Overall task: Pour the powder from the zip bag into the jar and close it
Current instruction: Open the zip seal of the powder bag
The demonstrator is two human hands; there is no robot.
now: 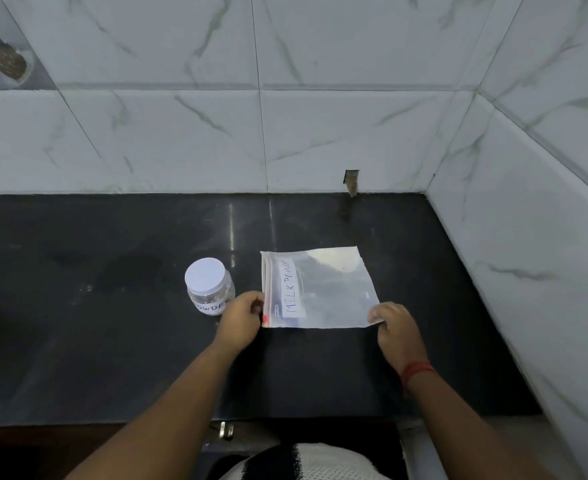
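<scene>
- Looking down at the zip bag (320,289), I see a clear, square plastic pouch lying flat on the black counter (112,306), with a white strip label hand-lettered "MILK POWDER" running beside its zip edge, which faces left, and a small red slider tab at the near left corner.
- My left hand (242,320) pinches that near left corner at the red tab, fingers curled tight on the zip edge.
- My right hand (398,329), with a red thread around its wrist, pinches the near right corner of the bag, fingers closed on the plastic.
- The bag lies between my two hands and stretches away from them toward the tiled wall (285,98).
- I see pale contents inside the bag, spread thin; how much I cannot tell.
- The jar (210,286) stands upright just left of the bag, near my left hand but apart from it, its white lid (205,274) on, with a label ending "OWDER"; a little white stuff shows at its bottom.
</scene>
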